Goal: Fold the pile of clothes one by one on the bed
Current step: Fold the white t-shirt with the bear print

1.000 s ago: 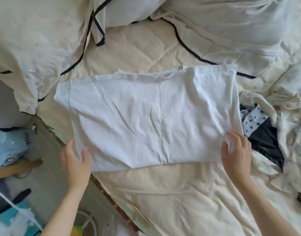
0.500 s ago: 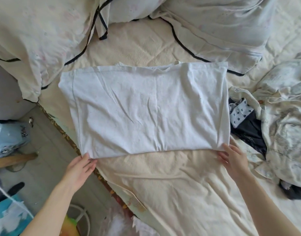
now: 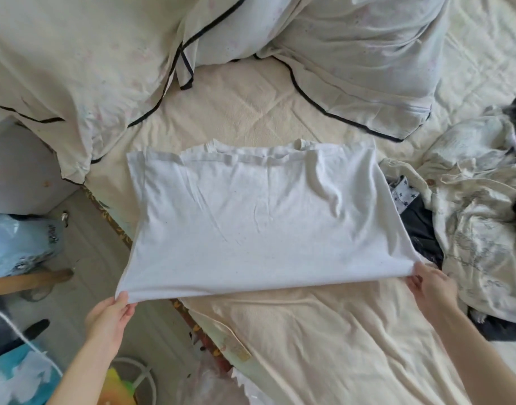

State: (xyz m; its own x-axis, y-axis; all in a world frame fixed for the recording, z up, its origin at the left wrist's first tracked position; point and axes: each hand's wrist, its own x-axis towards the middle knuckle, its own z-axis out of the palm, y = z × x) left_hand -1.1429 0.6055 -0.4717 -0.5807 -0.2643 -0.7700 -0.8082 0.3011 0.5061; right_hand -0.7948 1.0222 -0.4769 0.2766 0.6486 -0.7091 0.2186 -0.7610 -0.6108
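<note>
Head view.

Hidden or unclear: the pile of clothes (image 3: 467, 229) at the right edge of the bed (image 3: 324, 340) is partly cut off by the frame; how many garments it holds cannot be told. A star-printed piece (image 3: 404, 197) and a dark piece (image 3: 420, 229) show only as slivers between the white shirt (image 3: 259, 217) and a cream printed garment. The fingertips of both hands are covered by the shirt's near hem. Floor items at the left edge of the frame are cropped and hard to identify.

Count: one white shirt, two hands, two pillows (image 3: 359, 54) with black piping at the far edge of the bed.

Materials and shapes: the shirt is thin white knit cloth, folded to a rough trapezoid, wider at the near hem, with soft creases near its right side. Its far edge, showing the collar band, lies on the cream bed sheet toward the bed's left edge; the near hem is lifted and stretched taut. The sheet is wrinkled cream cloth.

Hands: the left hand (image 3: 110, 317) pinches the shirt's near left corner, beyond the bed's left edge and above the floor. The right hand (image 3: 429, 287) pinches the near right corner, just beside the pile. The hands are well apart.
</note>
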